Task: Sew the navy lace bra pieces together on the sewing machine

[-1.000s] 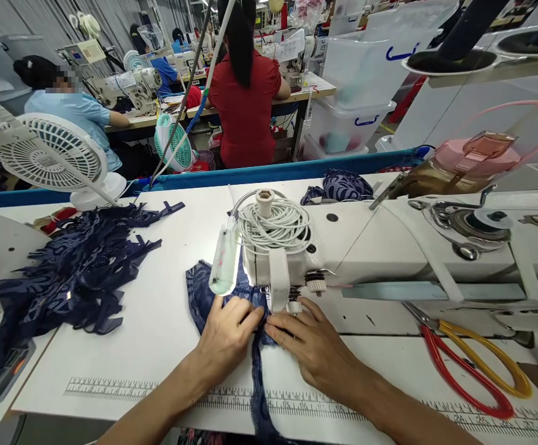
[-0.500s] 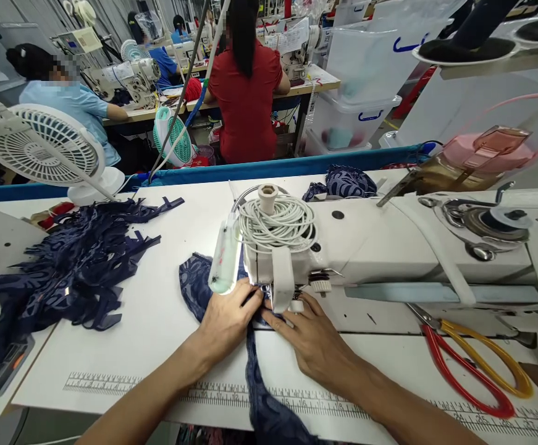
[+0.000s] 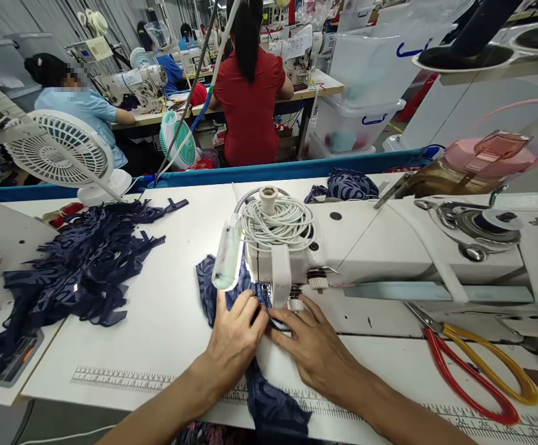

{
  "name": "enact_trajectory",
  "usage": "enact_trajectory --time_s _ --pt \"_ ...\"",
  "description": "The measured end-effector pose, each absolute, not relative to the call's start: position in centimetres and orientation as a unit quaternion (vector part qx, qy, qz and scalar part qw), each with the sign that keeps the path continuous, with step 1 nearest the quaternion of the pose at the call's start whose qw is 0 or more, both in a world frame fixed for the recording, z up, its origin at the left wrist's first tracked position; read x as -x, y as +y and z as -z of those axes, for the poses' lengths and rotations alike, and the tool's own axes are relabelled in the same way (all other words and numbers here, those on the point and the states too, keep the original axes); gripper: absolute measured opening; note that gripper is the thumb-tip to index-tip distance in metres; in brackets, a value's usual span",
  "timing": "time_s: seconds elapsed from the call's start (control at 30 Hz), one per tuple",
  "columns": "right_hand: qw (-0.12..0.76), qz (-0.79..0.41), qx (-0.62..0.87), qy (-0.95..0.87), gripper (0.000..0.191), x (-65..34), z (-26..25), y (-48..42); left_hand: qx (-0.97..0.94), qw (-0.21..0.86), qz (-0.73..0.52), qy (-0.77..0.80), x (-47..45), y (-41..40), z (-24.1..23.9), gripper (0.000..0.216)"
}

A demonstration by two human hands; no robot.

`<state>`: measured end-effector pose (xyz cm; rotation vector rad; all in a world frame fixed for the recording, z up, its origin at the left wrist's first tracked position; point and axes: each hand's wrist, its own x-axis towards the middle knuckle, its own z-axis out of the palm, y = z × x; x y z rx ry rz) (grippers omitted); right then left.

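A navy lace fabric piece (image 3: 269, 402) lies on the white sewing table (image 3: 167, 321) and runs under the needle area of the white sewing machine (image 3: 370, 247). My left hand (image 3: 234, 337) lies on the fabric just left of the presser foot, fingers curled and pressing it down. My right hand (image 3: 312, 343) rests on the fabric just right of the foot, fingertips pinching its edge. The two hands nearly touch. The needle itself is hidden behind the machine head.
A heap of navy lace pieces (image 3: 78, 266) lies at the left. Red and yellow scissors (image 3: 477, 364) lie at the right. A white fan (image 3: 60, 154) stands at the back left, a pink bottle (image 3: 482, 161) behind the machine. Other workers sit at machines beyond a blue divider.
The lace behind the foot sits further right and bunched closer to the machine. The trailing end at the table's front edge has gathered up. Both hands stay at the foot.
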<state>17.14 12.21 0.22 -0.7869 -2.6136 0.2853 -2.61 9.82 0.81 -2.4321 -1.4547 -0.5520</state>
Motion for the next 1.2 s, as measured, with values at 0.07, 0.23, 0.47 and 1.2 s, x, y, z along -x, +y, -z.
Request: enact_trajectory --time_s 0.07,0.23,0.47,1.2 --pt "0.200 -0.105 0.279 -0.933 0.060 -17.2 -0.1 12.2 0.835 0.132 0.184 -0.502 2.3 9.5 -0.5 0.030" --pt "0.205 -0.099 0.281 -0.932 0.063 -17.2 0.7 12.5 0.839 0.141 0.178 -0.494 2.4 10.1 -0.7 0.027" --pt "0.228 -0.089 0.286 -0.927 0.056 -17.1 0.9 12.8 0.794 0.179 0.175 -0.554 1.1 10.3 0.1 0.029" --pt "0.232 -0.054 0.302 -0.923 0.049 -16.6 1.1 12.7 0.832 0.120 0.216 -0.496 2.9 10.2 0.1 0.024"
